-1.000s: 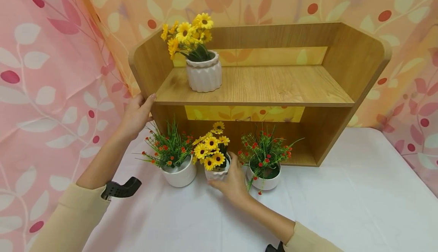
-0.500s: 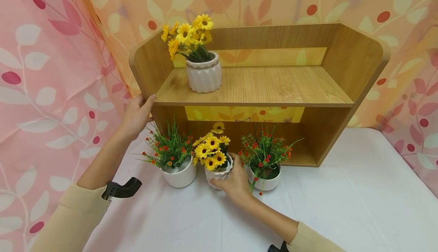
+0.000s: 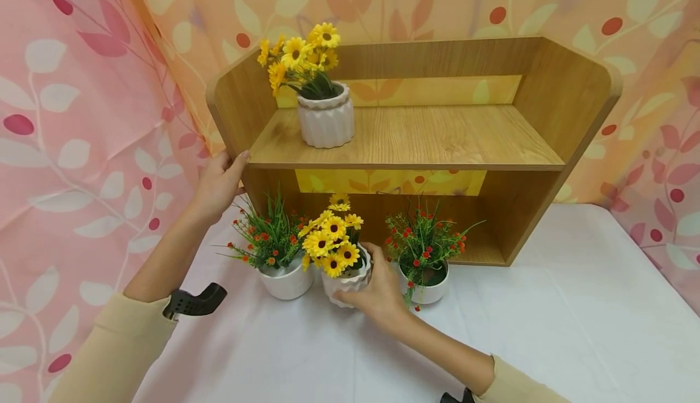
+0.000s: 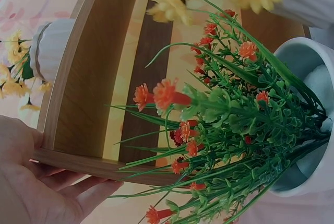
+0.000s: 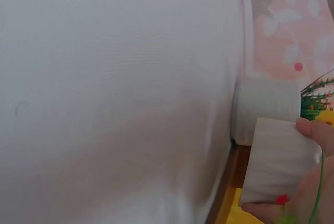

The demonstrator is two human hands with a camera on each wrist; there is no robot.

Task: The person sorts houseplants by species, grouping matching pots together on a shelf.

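In the head view my right hand (image 3: 380,290) grips a white ribbed pot of yellow flowers (image 3: 346,287), thumb at its front and fingers round its right side. The right wrist view shows this pot (image 5: 279,164) between thumb and fingers. My left hand (image 3: 217,185) holds the left side of a two-tier wooden shelf (image 3: 437,138); in the left wrist view its fingers (image 4: 91,190) lie along the outside of the panel. Left of the held pot stands a white pot of red-flowered greenery (image 3: 287,281), and right of it a similar pot (image 3: 429,293).
Another white ribbed pot with yellow flowers (image 3: 326,120) stands on the left of the upper tier. A white cloth (image 3: 574,312) covers the table. Floral curtains (image 3: 98,117) hang behind and to the left.
My right hand first adjusts round the yellow-flower pot, then shifts it slightly left and tilts it, its flowers leaning toward the left plant. My left hand stays on the shelf's side.
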